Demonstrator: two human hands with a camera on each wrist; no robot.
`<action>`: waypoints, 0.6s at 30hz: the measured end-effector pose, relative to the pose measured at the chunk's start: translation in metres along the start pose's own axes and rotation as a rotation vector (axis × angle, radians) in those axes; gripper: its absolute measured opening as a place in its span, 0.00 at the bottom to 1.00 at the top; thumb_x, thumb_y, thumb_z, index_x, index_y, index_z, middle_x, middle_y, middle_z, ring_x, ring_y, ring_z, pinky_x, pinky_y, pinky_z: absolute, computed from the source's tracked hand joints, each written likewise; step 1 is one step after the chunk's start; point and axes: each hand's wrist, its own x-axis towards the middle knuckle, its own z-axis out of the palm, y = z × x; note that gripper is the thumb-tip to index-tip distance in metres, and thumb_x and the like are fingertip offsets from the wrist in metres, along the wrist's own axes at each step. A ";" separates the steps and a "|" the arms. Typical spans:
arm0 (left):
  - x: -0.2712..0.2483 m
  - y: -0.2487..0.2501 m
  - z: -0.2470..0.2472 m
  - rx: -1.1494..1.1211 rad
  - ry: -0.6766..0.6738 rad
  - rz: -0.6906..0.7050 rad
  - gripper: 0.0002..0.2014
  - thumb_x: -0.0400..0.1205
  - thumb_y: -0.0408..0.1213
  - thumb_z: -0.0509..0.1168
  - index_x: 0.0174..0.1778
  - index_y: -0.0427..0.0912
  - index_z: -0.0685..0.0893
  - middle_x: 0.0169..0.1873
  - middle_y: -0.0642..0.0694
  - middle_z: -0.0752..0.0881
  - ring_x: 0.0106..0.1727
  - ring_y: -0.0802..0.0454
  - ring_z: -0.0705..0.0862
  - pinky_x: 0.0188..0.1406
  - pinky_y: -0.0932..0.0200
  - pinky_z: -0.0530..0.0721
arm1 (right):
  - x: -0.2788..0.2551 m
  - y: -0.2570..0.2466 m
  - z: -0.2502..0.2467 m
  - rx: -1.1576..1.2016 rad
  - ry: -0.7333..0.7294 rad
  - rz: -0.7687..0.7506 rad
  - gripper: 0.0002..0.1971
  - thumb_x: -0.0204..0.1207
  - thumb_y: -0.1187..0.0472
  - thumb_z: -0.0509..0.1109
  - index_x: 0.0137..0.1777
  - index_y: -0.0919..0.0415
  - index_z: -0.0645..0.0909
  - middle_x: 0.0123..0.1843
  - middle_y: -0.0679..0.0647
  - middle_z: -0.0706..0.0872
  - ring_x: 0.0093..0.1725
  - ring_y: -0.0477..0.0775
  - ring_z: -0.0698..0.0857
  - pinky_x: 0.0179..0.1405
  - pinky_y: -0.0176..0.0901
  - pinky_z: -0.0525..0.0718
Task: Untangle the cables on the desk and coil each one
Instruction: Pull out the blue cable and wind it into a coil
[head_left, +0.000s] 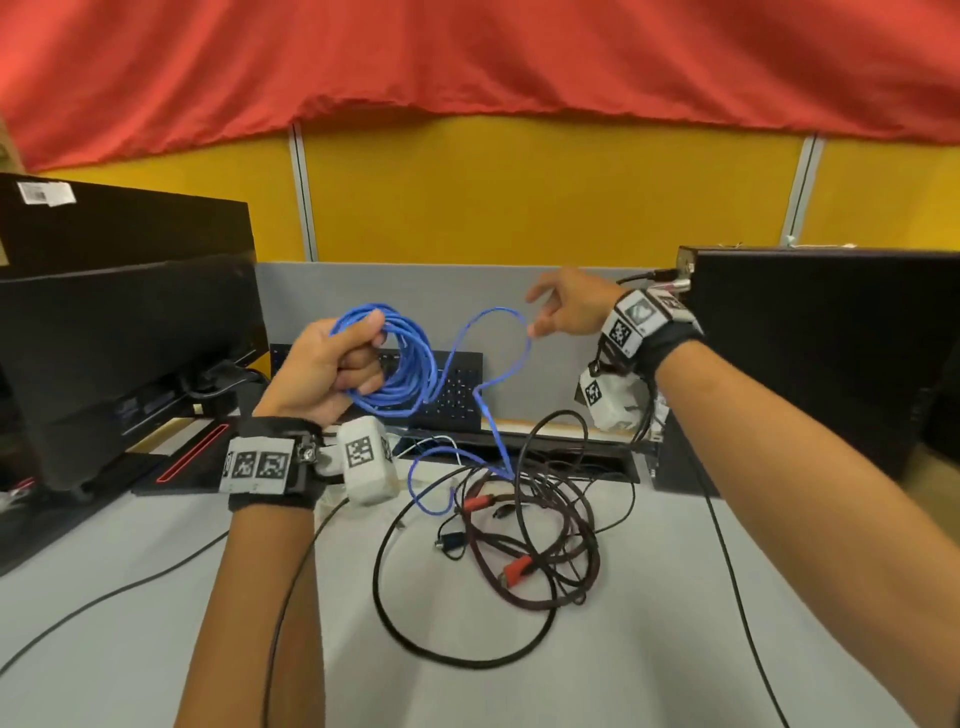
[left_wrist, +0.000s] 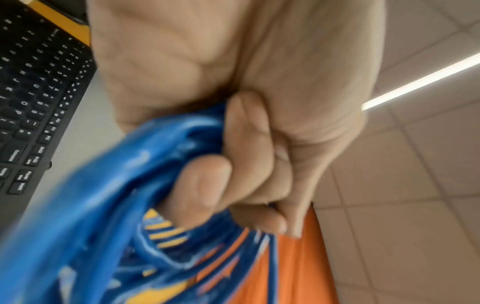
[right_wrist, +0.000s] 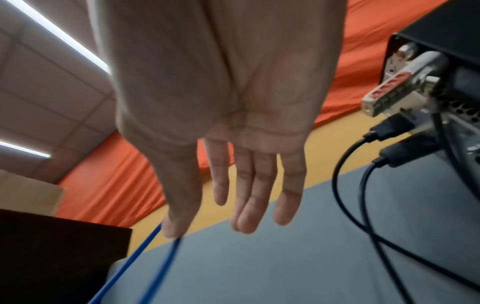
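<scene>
Blue cable (head_left: 410, 364), mostly coiled, sits clenched in the left hand (head_left: 322, 369) above the desk (head_left: 649, 649). Its free run arcs rightward to the right hand (head_left: 566, 309), whose fingers hang relaxed, then drops into the dark cable tangle (head_left: 524, 540) below.

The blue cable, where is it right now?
In the head view, most of the blue cable is coiled in the left hand above the keyboard; its loose end runs past the right hand down into the black cables.
</scene>
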 end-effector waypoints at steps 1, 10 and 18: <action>0.003 0.001 0.001 -0.056 0.049 -0.044 0.15 0.88 0.43 0.64 0.36 0.41 0.81 0.15 0.58 0.64 0.14 0.62 0.62 0.19 0.64 0.72 | -0.006 -0.007 0.001 0.025 0.021 -0.030 0.26 0.78 0.54 0.78 0.74 0.59 0.78 0.64 0.57 0.87 0.64 0.58 0.85 0.65 0.50 0.81; 0.004 0.003 0.020 -0.168 0.304 -0.130 0.15 0.89 0.42 0.62 0.37 0.41 0.76 0.14 0.56 0.64 0.14 0.60 0.61 0.18 0.65 0.69 | -0.098 -0.074 0.050 -0.155 -0.148 -0.369 0.34 0.64 0.25 0.74 0.42 0.60 0.90 0.36 0.53 0.91 0.35 0.53 0.88 0.31 0.50 0.87; -0.003 0.013 0.014 -0.156 0.324 -0.074 0.15 0.89 0.42 0.62 0.37 0.41 0.78 0.15 0.56 0.65 0.15 0.60 0.62 0.18 0.65 0.70 | -0.064 -0.050 0.084 0.010 -0.016 -0.163 0.13 0.84 0.54 0.72 0.43 0.63 0.88 0.29 0.53 0.86 0.27 0.52 0.88 0.32 0.46 0.87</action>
